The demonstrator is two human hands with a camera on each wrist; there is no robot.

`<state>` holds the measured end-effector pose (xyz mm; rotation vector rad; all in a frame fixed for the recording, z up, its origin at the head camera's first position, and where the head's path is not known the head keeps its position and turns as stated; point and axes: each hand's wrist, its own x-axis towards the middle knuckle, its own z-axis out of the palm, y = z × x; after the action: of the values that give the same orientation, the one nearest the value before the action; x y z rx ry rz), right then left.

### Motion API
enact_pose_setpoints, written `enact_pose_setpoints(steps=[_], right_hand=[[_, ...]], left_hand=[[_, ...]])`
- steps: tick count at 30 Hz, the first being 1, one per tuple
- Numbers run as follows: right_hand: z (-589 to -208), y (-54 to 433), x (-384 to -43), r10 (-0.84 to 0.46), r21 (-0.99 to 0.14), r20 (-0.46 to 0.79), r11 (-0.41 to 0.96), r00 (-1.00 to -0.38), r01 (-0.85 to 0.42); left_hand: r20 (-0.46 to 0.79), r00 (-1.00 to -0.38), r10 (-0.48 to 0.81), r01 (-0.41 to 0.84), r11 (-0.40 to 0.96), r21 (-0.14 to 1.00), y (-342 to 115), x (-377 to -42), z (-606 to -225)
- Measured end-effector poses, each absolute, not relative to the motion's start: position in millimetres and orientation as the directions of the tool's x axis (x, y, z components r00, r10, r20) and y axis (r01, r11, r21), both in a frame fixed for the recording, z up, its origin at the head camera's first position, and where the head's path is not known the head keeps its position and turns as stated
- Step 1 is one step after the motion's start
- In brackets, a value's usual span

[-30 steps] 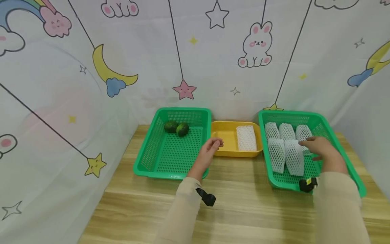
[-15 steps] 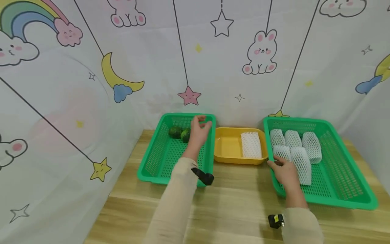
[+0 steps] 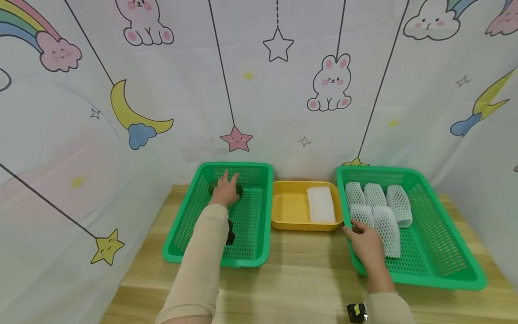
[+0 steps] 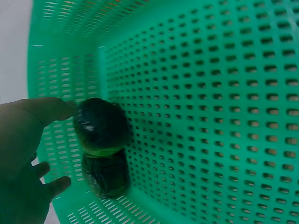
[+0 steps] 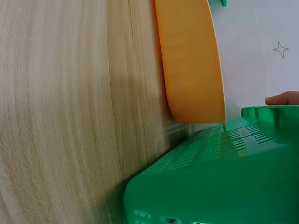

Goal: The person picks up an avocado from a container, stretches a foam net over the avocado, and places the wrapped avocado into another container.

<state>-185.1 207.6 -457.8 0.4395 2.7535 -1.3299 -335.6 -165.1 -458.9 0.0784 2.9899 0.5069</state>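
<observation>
Two dark green round fruits (image 4: 99, 122) lie side by side at the far end of the left green basket (image 3: 247, 262); they could be avocados, but I cannot tell for sure. My left hand (image 3: 225, 192) reaches over them with fingers spread. In the left wrist view its thumb tip is close beside the nearer fruit, and nothing is gripped. My right hand (image 3: 367, 246) rests at the left rim of the right green basket (image 3: 461, 283), fingers loosely bent, beside white foam-net-covered items (image 3: 386, 229). Only a fingertip (image 5: 284, 98) of it shows over the rim in the right wrist view.
Between the baskets stands a yellow tray (image 3: 289, 207) with a white foam net (image 3: 321, 204) lying in its right part. All three containers sit on a wood-grain table (image 3: 303, 288). A white printed curtain (image 3: 194, 90) hangs close behind and along the left.
My left hand has moved from between the left basket and yellow tray to over the fruits. My right hand has shifted from above the foam-netted items to the right basket's left rim.
</observation>
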Motion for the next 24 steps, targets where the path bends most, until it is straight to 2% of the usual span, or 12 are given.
enact_pose_setpoints(steps=[2, 8, 14, 20, 24], right_hand=[[-460, 205, -182, 0.232, -0.76, -0.167, 0.589, -0.958, 0.275], [-460, 203, -179, 0.252, -0.748, -0.172, 0.596, -0.952, 0.292], [-454, 205, -185, 0.259, -0.751, -0.162, 0.593, -0.952, 0.29], [-455, 205, -186, 0.271, -0.749, -0.173, 0.588, -0.947, 0.305], [-456, 205, -186, 0.274, -0.749, -0.168, 0.59, -0.947, 0.303]], left_hand=[[-0.116, -0.991, 0.071, 0.036, 0.959, 0.281, -166, -333, -470], [-0.291, -0.954, 0.074, 0.024, 0.984, 0.174, -165, -324, -486], [-0.266, -0.955, 0.134, 0.057, 0.959, 0.278, -161, -324, -474], [-0.433, -0.892, 0.128, -0.018, 0.948, 0.317, -162, -317, -462], [-0.456, -0.876, 0.156, 0.001, 0.947, 0.322, -163, -312, -459]])
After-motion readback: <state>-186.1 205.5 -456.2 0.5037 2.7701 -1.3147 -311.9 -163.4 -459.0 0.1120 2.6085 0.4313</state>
